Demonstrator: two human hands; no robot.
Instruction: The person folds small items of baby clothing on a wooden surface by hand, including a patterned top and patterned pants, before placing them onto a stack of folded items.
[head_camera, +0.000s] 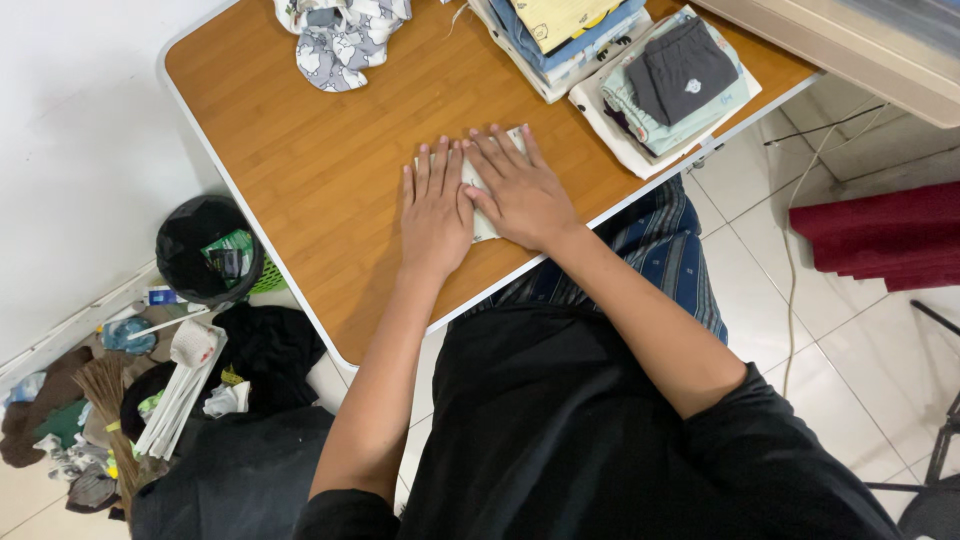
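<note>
Both hands lie flat, palms down, fingers spread, side by side on a small folded cloth (487, 190) near the near edge of the table (300, 150). The left hand (436, 212) and the right hand (522, 192) touch along their inner edges, the right lying slightly over the left, and neither grips anything: they press rather than clamp. The cloth is directly under them, so only slivers of it show: a pale strip between the hands and a corner past the right fingertips. It looks white or light grey, thin and soft, pressed flat into a compact rectangle. Its long axis cannot be told for certain, as most of it is hidden; what shows runs from the near edge towards the far edge. The right hand covers more of it and reaches further across.

The table has a smooth, wood-grain orange-brown top with a pale rim. At its far edge lies a crumpled printed garment (342, 35), grey and white, loose and unfolded. Towards the far right corner stand two neat stacks of folded clothes: one (560, 30) with blue and yellow layers, the other (672, 85) pale green and white with a dark grey piece on top. On the floor off the table's left edge stands a black bin (190, 240).
</note>
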